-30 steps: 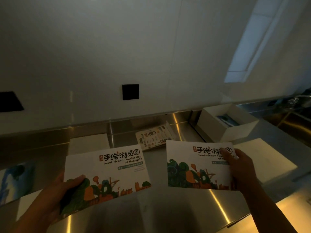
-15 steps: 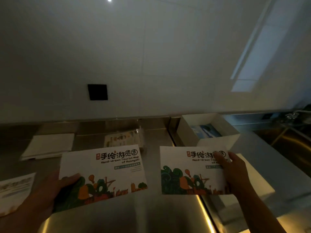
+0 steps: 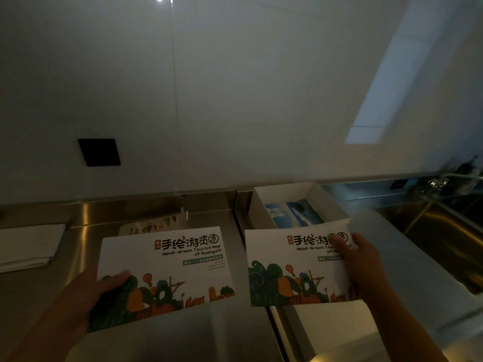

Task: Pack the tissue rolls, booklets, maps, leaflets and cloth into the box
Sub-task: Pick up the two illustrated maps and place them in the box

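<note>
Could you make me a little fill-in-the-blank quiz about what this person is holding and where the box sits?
1. Each hand holds one ____ titled Hand-drawn Tourist Map of Huangshi.
2. The left hand grips its copy at the lower ____ corner.
3. The open white box already holds a ____ item.
4. The right hand holds its copy just in front of the ____.

Missing words: map; left; blue; box

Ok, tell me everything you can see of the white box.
The white box looks like card, open-topped with low straight walls. It sits upright on the steel counter against the back wall. Inside lies a blue printed item, flat. The map in the right hand hides its near wall.
</note>
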